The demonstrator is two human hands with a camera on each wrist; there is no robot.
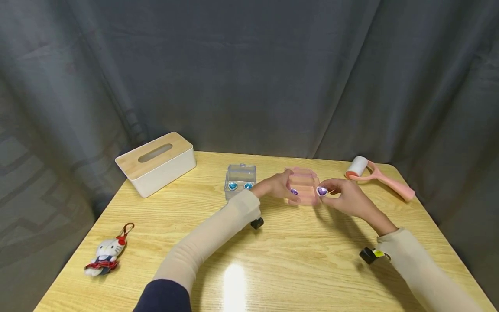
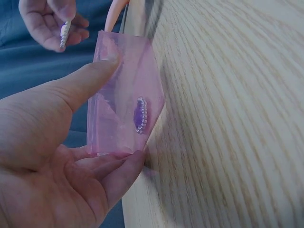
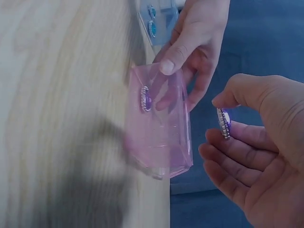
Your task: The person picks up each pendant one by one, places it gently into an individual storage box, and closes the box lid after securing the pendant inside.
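Pale sleeves (image 1: 210, 236) lay closest, stretched over a wooden table (image 1: 296, 268). At the end of one, the person's left hand (image 1: 277, 185) gripped the left end of an open, see-through pink box (image 1: 306, 197) between thumb and fingers. Inside, toward that same end, lay a beaded purple gem (image 2: 140, 115). The right hand (image 1: 348, 199) pinched a second purple gem (image 1: 322, 191) between thumb and fingertips, just beside the box's right side, not touching it. To the left, a clear box (image 1: 241, 175) stood open with two blue gems (image 1: 232, 186) in it. It looked like the step of filling the pink box; the next move probably called for carrying the pinched gem over the opening and letting go while the left hand steadied the box.
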